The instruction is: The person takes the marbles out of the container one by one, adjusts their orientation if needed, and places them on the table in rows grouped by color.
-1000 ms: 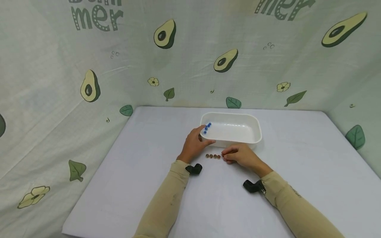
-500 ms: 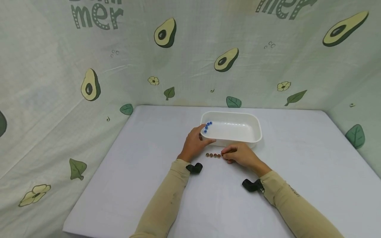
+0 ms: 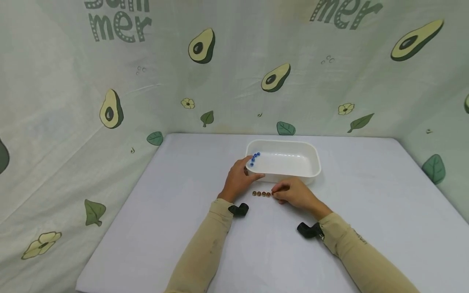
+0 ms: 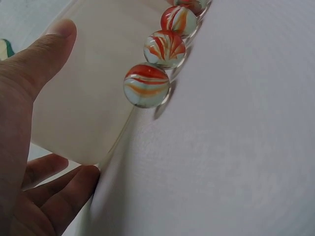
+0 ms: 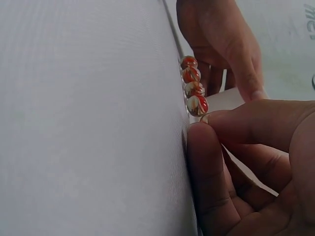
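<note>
A white rectangular tray (image 3: 289,163) stands on the table. My left hand (image 3: 236,182) holds its near left corner, the thumb (image 4: 54,49) along the front wall and the fingers round the side. In front of the tray lies a row of several clear glass marbles (image 4: 146,85) with red and orange swirls. At the right end of this row my right hand (image 3: 297,195) pinches a marble between thumb and forefinger; the fingertips (image 5: 203,140) hide most of it. Several blue marbles (image 3: 253,160) sit inside the tray at its left end.
A white cloth covers the table (image 3: 176,244). Behind and beside it hangs a pale green curtain (image 3: 234,89) printed with avocados, leaves and flowers. A black wrist-camera mount (image 3: 239,209) sits at the left wrist, another mount (image 3: 308,230) at the right.
The right hand has shifted very slightly left, closer to the row of marbles. The left hand and the tray keep their places; the head view has tilted a little.
</note>
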A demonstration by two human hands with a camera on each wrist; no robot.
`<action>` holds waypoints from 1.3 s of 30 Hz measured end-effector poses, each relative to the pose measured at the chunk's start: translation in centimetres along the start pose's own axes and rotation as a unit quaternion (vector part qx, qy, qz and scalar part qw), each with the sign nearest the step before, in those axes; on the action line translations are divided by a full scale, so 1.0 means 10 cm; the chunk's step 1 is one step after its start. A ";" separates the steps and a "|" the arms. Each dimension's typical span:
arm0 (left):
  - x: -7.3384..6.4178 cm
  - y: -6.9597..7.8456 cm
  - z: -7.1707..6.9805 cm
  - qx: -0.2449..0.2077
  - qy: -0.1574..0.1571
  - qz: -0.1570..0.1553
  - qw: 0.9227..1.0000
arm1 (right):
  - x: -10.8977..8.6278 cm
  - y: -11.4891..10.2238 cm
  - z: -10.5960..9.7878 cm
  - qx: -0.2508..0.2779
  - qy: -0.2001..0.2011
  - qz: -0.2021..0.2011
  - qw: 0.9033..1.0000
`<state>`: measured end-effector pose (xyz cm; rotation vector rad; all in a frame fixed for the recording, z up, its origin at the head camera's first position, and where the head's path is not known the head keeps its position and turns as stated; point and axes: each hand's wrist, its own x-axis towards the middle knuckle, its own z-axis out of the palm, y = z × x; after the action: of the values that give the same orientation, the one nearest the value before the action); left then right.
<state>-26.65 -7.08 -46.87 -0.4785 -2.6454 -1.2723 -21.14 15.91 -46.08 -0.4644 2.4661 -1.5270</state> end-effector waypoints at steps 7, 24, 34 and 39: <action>0.00 -0.05 0.02 -0.001 0.000 0.003 1.000 | 0.00 -0.01 0.02 -0.028 0.005 0.010 1.000; 0.03 -0.07 0.02 0.008 0.010 0.006 1.000 | 0.01 -0.03 0.06 -0.038 0.018 0.014 0.999; -0.01 -0.05 0.01 0.009 -0.003 -0.006 1.000 | 0.00 -0.02 0.09 -0.059 0.024 0.018 0.998; 0.01 -0.04 0.01 0.009 0.001 0.013 1.000 | 0.00 -0.05 0.08 -0.074 0.035 0.013 0.997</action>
<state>-26.91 -7.20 -47.15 -0.5065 -2.6386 -1.2387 -20.78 15.10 -45.98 -0.4067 2.6409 -1.3778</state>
